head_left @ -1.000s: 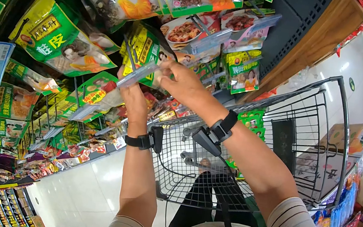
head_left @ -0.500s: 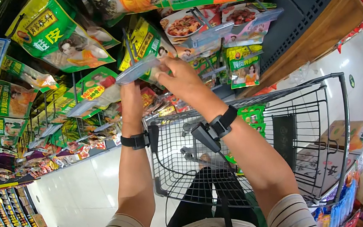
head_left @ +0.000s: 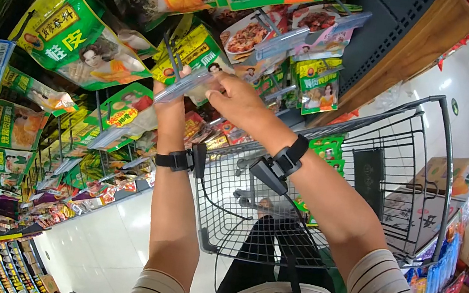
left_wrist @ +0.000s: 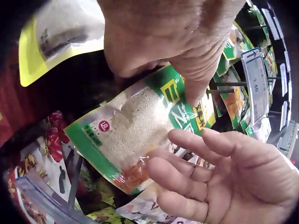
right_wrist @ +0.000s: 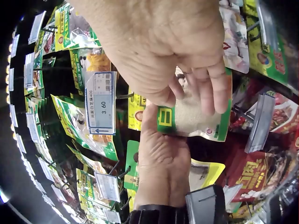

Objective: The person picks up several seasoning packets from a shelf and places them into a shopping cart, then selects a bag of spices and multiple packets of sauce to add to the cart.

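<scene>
A clear-fronted, green-edged packet of pale sesame seeds (left_wrist: 140, 114) hangs on a shelf hook. My left hand (left_wrist: 173, 35) grips its top edge, the thumb pressed on the green header and the other fingers behind it. In the right wrist view the left hand (right_wrist: 163, 161) reaches up from below, its fingertips partly hidden. The right hand (left_wrist: 238, 175) is beside the packet's face, palm showing and fingers loosely bent. From its own wrist view, the right hand (right_wrist: 182, 51) overlaps the packet front with fingers extended. A price tag (right_wrist: 101, 103) reading 3.60 hangs beside both hands.
Green-and-yellow spice packets, such as a large bag (head_left: 86, 45), hang on hooks all around. Metal hook rods and clear tag holders (head_left: 281, 42) jut out. A wire shopping cart (head_left: 260, 214) stands just below the arms. A wooden shelf edge (head_left: 401, 56) runs along the right.
Both hands stay at the same packet. The left wrist has shifted slightly left in the head view, and the right fingers have loosened a little on the packet's side.
</scene>
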Tool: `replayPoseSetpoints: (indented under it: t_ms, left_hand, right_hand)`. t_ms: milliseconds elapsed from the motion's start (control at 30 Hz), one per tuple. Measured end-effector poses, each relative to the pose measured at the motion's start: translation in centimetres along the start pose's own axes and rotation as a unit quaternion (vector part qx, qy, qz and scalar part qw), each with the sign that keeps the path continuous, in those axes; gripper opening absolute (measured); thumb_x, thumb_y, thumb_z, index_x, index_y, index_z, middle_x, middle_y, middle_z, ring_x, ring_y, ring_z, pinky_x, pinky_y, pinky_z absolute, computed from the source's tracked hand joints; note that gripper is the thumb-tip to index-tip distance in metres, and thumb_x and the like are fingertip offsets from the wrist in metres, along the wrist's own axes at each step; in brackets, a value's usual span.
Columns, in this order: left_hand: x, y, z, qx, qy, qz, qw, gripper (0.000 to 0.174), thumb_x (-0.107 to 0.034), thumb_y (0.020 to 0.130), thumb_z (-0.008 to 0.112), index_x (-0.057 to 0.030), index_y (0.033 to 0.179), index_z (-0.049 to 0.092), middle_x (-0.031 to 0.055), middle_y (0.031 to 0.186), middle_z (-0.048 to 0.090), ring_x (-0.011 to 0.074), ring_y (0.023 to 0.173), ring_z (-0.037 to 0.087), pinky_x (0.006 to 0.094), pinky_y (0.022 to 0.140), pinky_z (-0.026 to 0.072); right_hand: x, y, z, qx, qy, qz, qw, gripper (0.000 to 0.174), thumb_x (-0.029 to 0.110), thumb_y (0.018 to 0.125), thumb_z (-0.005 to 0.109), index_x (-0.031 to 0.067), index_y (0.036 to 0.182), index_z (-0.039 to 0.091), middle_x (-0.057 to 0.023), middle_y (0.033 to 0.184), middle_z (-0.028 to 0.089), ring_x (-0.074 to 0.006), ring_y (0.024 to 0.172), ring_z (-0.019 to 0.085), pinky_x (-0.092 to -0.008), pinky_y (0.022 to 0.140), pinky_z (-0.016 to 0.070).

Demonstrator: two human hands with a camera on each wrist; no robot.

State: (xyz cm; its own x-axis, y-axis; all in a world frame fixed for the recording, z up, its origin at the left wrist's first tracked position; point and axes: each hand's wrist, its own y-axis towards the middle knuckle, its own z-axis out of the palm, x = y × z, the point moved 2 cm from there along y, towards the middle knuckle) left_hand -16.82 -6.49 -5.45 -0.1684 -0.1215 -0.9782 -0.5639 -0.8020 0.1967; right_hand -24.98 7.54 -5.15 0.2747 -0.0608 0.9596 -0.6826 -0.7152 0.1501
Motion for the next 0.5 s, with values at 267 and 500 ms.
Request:
replayPoseSetpoints:
  t_ms: [267, 500]
  left_hand:
    - [0.8, 1.3, 0.0, -0.039, -0.119, 0.0, 0.992, 0.02, -0.019, 0.096, 0.067, -0.0009, 0.1, 0.06, 0.0018, 0.094, 0.062, 0.0074, 0.082, 0.054, 0.0242, 0.073, 0.045]
    - [-0.7, -0.9, -1.3, -0.027, 0.03, 0.027, 0.999, 0.015, -0.009, 0.095, 0.064, 0.0022, 0.105, 0.064, 0.0041, 0.1, 0.068, 0.0116, 0.093, 0.06, 0.0276, 0.081, 0.0473]
  right_hand:
    - [0.2, 0.3, -0.4, -0.034, 0.102, 0.041, 0.993, 0.023, 0.017, 0.089, 0.064, 0.0033, 0.108, 0.066, -0.0139, 0.083, 0.068, -0.02, 0.074, 0.065, -0.0339, 0.07, 0.0509]
    - [0.4, 0.7, -1.4, -0.001, 0.1, 0.062, 0.993, 0.025, 0.01, 0.097, 0.052, 0.0014, 0.12, 0.058, -0.0049, 0.09, 0.066, -0.0091, 0.077, 0.063, -0.0262, 0.067, 0.0513]
